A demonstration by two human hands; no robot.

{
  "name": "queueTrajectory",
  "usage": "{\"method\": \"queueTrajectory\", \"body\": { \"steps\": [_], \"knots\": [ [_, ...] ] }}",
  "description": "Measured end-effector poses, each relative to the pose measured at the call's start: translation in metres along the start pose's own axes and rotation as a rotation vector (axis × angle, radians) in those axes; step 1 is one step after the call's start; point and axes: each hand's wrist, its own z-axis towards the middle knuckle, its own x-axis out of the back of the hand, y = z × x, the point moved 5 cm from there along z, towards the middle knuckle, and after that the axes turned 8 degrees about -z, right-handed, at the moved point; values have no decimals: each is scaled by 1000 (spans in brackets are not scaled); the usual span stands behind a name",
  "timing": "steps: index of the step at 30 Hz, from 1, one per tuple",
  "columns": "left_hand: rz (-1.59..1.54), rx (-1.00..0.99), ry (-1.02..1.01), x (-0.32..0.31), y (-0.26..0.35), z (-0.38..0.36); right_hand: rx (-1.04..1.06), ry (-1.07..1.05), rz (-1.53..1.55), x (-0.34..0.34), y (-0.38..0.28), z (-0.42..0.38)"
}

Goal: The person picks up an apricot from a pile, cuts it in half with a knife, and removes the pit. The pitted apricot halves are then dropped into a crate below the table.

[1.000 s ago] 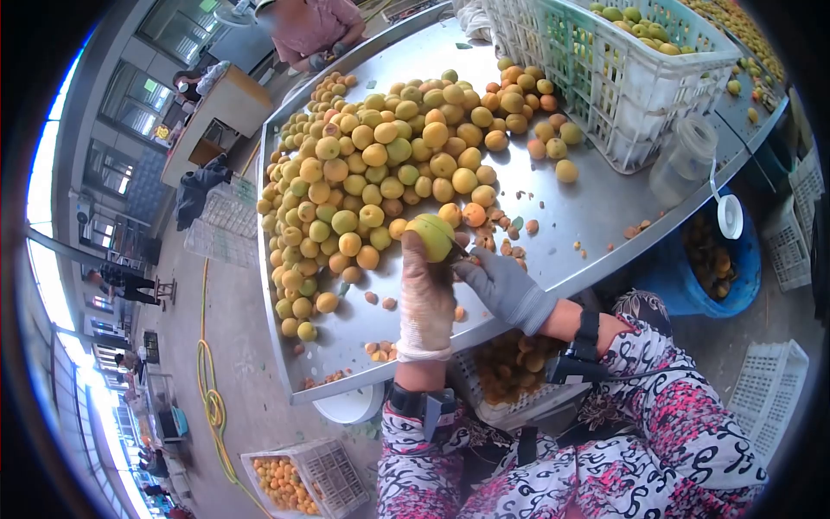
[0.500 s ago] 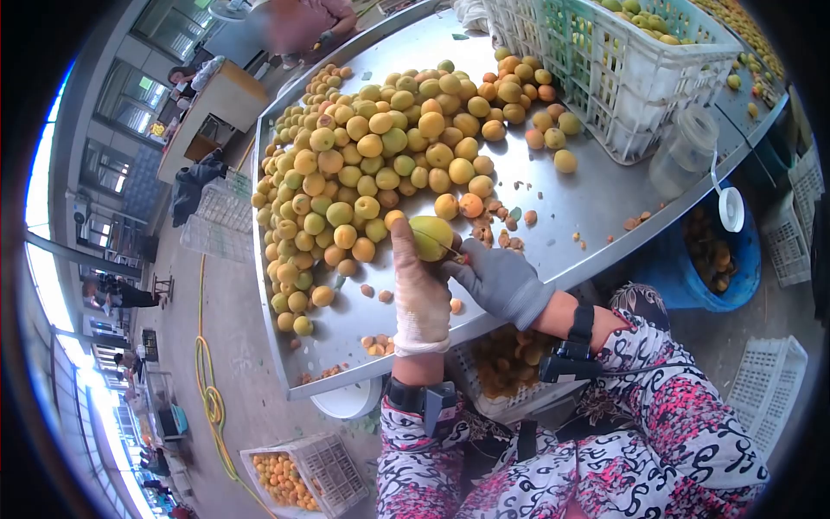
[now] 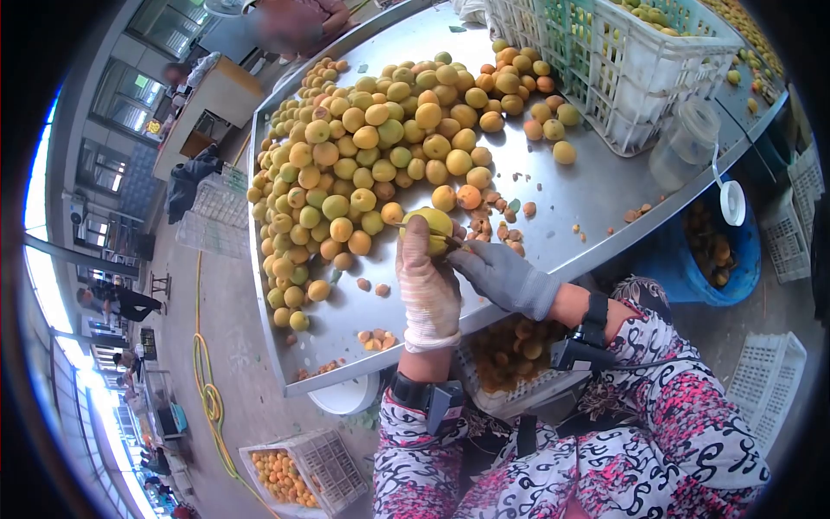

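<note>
In my left hand, in a pale glove, is a yellow-green apricot, with the thumb along its near side. A dark gap shows across the fruit, which looks cut or parted. My right hand, in a grey glove, is closed close against the apricot's right side; what its fingertips pinch is too small and covered to make out. Both hands are above the metal table's near edge. Just beyond them lies a large heap of apricots. Apricot stones are scattered to the right of the fruit.
A white plastic crate and a clear plastic jar stand on the metal table. Below are a blue tub, a crate of fruit at my lap and an apricot crate. Another person's arm is across the table.
The apricot has turned in my left hand and a dark gap now shows across it. My right hand has moved slightly, staying beside the fruit. The view has shifted a little.
</note>
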Motion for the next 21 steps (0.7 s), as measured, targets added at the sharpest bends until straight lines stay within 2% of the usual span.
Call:
{"method": "queueTrajectory", "body": {
  "steps": [1, 3, 6, 7, 9, 10, 12, 13, 14, 16, 18, 19, 21],
  "knots": [
    [-17, -17, -15, -2, 0, 0, 1, 1, 0, 4, -5, 1],
    [-34, -34, -31, -1, 1, 0, -239, -163, 226, 5, -6, 1],
    [-16, 2, -72, 0, 4, -1, -258, -154, 184, 0, -1, -2],
    [-27, -42, -9, 2, 8, -2, -243, -154, 179, -2, 4, -5],
    [-66, -157, 96, 21, 21, 10, 121, -166, -96, 3, -2, -6],
    [-60, -213, 73, 27, 37, 14, -299, -323, 168, 12, -2, -5],
    [153, -280, -17, 40, 56, 16, -567, -313, 500, 19, 7, -6],
    [314, -339, 14, 32, 55, 12, -628, -272, 499, 28, 10, -2],
    [389, -369, 4, 33, 40, 12, -613, -272, 492, 30, 7, 3],
    [759, -349, -151, -4, 25, -12, -635, -40, 628, 41, 9, 8],
    [1293, -228, -436, -33, 22, -17, -578, -72, 686, 37, 9, 9],
    [1339, -394, -431, -27, 16, -17, -578, -100, 672, 32, 11, 8],
    [1364, -455, -434, -30, 19, -19, -566, -155, 738, 24, 15, 12]
  ]
}}
